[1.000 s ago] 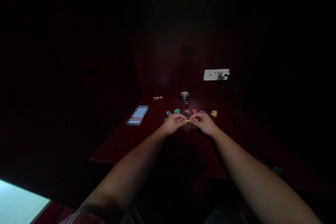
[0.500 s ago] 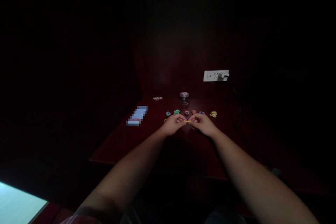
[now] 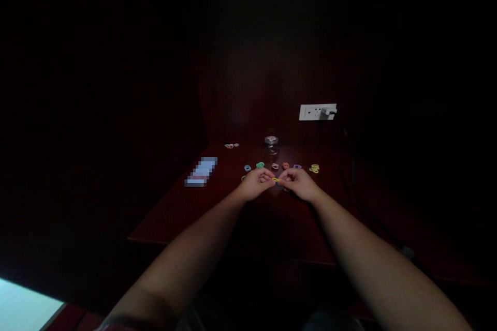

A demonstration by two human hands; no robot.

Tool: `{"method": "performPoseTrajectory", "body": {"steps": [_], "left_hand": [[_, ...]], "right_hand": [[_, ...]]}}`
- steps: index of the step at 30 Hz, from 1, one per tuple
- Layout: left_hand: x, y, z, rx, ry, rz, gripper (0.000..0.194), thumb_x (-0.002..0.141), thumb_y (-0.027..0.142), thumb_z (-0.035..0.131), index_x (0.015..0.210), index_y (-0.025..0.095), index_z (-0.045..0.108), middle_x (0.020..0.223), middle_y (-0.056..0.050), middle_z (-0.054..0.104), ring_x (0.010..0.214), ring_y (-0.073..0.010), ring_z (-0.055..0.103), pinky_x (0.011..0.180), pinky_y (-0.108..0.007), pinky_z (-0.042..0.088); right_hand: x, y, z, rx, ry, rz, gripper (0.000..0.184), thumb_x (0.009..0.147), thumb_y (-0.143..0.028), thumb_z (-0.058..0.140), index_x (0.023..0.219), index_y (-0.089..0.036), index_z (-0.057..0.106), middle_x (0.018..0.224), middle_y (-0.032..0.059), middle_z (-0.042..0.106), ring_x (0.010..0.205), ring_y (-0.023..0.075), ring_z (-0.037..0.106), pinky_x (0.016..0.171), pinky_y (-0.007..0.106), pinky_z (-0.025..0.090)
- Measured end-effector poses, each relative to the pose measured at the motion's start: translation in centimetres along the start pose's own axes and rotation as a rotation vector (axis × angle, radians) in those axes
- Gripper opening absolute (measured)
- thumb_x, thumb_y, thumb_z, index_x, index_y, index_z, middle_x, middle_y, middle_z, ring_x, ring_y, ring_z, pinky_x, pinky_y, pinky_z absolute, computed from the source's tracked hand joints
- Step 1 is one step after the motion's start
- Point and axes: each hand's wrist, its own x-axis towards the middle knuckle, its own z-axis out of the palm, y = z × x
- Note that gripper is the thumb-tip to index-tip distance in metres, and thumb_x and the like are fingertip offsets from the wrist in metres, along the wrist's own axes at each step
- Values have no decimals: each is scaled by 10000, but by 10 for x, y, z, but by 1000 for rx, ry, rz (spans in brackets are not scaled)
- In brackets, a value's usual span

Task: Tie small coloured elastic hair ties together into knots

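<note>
A small yellow hair tie (image 3: 276, 179) is pinched between my two hands over the dark red table (image 3: 186, 212). My left hand (image 3: 257, 184) has its thumb and fingertips closed on one end. On the other end, the fingertips of my right hand (image 3: 298, 184) are closed too. Just beyond my hands lie little groups of hair ties: blue (image 3: 247, 168), green (image 3: 260, 165), pink (image 3: 275, 167), orange-red (image 3: 286, 165), purple (image 3: 297, 166) and, farther right, yellow ones (image 3: 314, 168). More bits of colour below are partly covered by my hands.
A clear jar with a lid (image 3: 271, 145) stands at the back. Several mixed hair ties (image 3: 232, 146) lie at the back left, near a blurred-out phone-like rectangle (image 3: 201, 171). A white wall socket (image 3: 317, 112) holds a plug, and a dark cable (image 3: 355, 194) runs down the right.
The yellow hair tie, drawn out into a thin line before, now shows as a small loop. Both hands stay in nearly the same place; the view has shifted slightly.
</note>
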Motion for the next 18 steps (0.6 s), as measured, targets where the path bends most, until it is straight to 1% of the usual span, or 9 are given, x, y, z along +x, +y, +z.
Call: {"method": "performPoseTrajectory", "body": {"steps": [4, 10, 15, 18], "left_hand": [[0, -2, 0, 36, -17, 14, 288, 654, 255, 768, 834, 96, 609, 697, -8, 600, 615, -74, 536, 596, -202, 408], [-1, 0, 0, 70, -52, 14, 269, 686, 307, 742, 784, 102, 598, 623, 16, 552, 561, -67, 479, 554, -196, 362], [-3, 3, 0, 85, -43, 16, 286, 681, 325, 744, 790, 97, 610, 656, 3, 564, 576, -69, 477, 560, -201, 360], [-3, 3, 1, 54, -31, 4, 292, 662, 318, 756, 776, 95, 607, 673, -5, 577, 596, -72, 493, 576, -205, 374]], "right_hand": [[0, 1, -1, -9, 0, 7, 267, 616, -370, 765, 678, -139, 648, 479, -25, 561, 434, 85, 465, 434, 211, 339], [0, 2, -2, -21, -4, 10, 280, 613, -385, 771, 675, -134, 663, 465, -21, 560, 432, 95, 465, 433, 219, 326], [-1, 0, -3, -49, -23, 12, 305, 634, -427, 745, 635, -140, 640, 478, -15, 563, 447, 100, 474, 449, 228, 341], [-2, -3, -2, -71, -30, 13, 318, 648, -443, 730, 620, -143, 630, 490, -9, 569, 464, 105, 485, 469, 233, 359]]}}
